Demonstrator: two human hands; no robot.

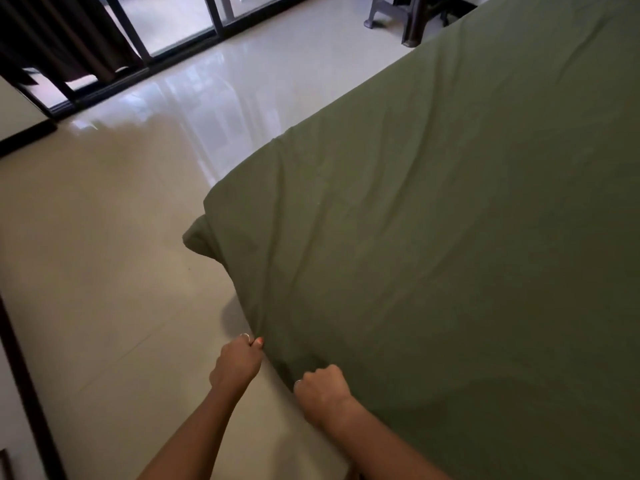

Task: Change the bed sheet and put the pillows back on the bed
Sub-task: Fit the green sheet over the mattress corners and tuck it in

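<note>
1. Bed sheet: olive-green, plain cloth spread over the bed and filling the right half of the view. Long shallow creases run across it toward the near edge, and a darker shadow lies over its lower right part. At the left corner a loose fold bulges out over the floor.
2. Floor: glossy pale tiles to the left of the bed, reflecting daylight from the glass doors at the top.
3. Curtain: dark, hanging at the upper left before the door frame.
4. Stool: dark legs visible at the top, beyond the far edge of the bed.
5. Right hand: fingers curled into a fist, gripping the sheet's near edge.
6. Left hand: fingers curled, thumb and fingertips pinching the same edge just beside the right hand.
</note>
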